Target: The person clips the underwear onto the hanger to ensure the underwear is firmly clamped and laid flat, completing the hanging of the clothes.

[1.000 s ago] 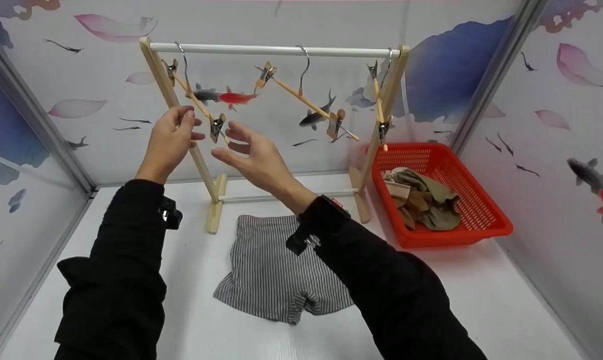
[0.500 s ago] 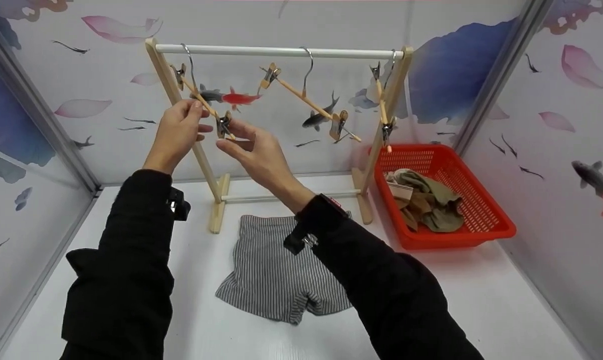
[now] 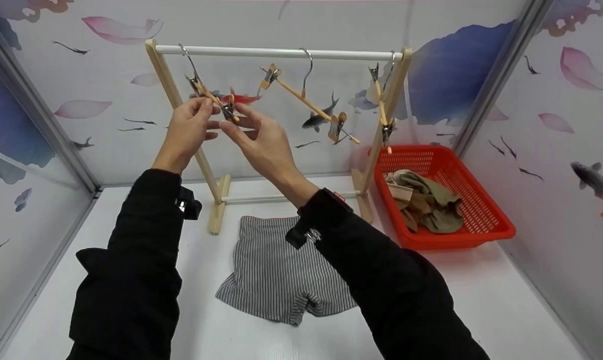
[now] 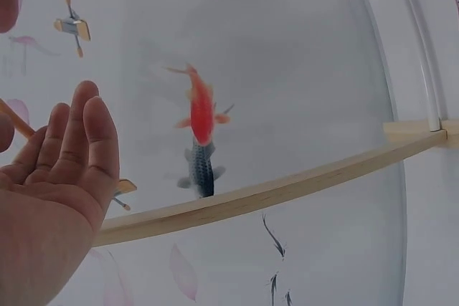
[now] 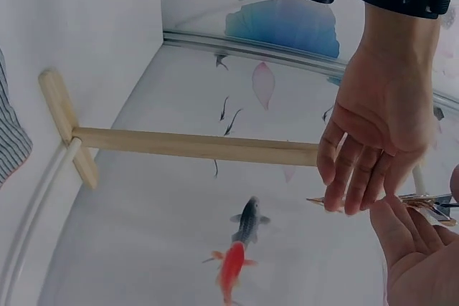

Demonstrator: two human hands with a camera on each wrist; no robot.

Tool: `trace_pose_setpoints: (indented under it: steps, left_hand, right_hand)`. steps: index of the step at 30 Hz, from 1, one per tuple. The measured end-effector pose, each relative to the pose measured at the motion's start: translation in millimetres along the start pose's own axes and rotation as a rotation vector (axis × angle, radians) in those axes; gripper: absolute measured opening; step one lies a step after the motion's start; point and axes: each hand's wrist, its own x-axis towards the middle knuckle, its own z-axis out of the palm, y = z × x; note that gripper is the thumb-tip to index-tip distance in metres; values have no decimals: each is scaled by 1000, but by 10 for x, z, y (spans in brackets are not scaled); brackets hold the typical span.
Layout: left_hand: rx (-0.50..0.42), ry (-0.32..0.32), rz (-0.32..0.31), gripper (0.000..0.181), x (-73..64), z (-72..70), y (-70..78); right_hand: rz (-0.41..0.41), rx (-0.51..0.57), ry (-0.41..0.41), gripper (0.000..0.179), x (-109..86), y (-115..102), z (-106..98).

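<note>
Right now the slim pale-wood hanger [image 3: 210,95] is between my two hands, its silver metal hook [image 3: 188,59] over the left end of the round white rail [image 3: 276,51]. Its long bar runs slantwise: the far wood-and-metal clip [image 3: 194,83] points away from me to the left, and the near wood-and-metal clip [image 3: 227,111] comes down toward me and to the right. That near clip lies up and left of my right hand [image 3: 268,145], the nearer of the two; I seem to be pinching it between thumb and fingertips, though the exact contact is partly hidden. My left hand [image 3: 187,129] reaches the bar from below and left, thumb and fingers closed on it a little behind that clip. Farther out, two more wooden clip hangers, one at the middle [image 3: 301,97] and one at the right [image 3: 380,97], hang from the same rail. Below my right forearm, the grey-striped cloth shorts [image 3: 276,270] lie flat, waistband toward the rack; right of them stands the red perforated plastic basket [image 3: 439,244], holding crumpled olive and brown cloth [image 3: 439,205].
</note>
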Motion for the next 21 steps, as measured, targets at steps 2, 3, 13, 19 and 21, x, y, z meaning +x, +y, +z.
trace_pose_setpoints:
  steps: [2, 3, 13, 19, 21]
  left_hand:
    - [8, -4, 2, 45, -6, -6, 1]
    - [12, -6, 2, 44, -9, -9, 2]
    - [52, -26, 14, 43, -39, -53, 29]
    - [60, -31, 2, 44, -57, -61, 81]
    - [59, -33, 6, 44, -64, -51, 107]
  right_hand:
    - [-4, -28, 13, 58, 29, -22, -6]
    - [-3, -46, 18, 59, 45, -29, -10]
    - [-21, -155, 56, 47, 206, -101, -29]
    - [-28, -110, 70, 39, 211, -123, -46]
    - [-17, -77, 75, 37, 200, -130, -63]
